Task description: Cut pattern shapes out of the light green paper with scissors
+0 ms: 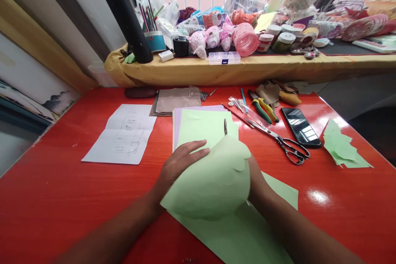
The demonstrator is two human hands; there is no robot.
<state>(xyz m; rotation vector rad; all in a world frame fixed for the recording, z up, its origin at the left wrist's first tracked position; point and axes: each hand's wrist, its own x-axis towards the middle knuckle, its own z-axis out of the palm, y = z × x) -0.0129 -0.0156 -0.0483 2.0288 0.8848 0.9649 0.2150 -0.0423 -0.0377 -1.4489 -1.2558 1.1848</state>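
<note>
A pale green sheet of paper (213, 185) is curled up in front of me, its right edge cut in a wavy outline. My left hand (179, 161) is closed on its left side, with fingers stretched along the top and the thumb hidden. Behind the curl, the narrow metal tip of small scissors (225, 126) pokes out. My right hand (254, 169) is behind the paper around the scissors' handles; its fingers are hidden. Under both hands lies a larger green sheet (247, 235). Just beyond is a stack of green and lilac paper (198, 121).
Left lies a drawn-on white sheet (120, 136). To the right are large scissors (278, 138), pliers (264, 107), a phone (301, 127) and green paper scraps (343, 144). A black thermos (128, 24), jars and craft items crowd the windowsill (198, 70).
</note>
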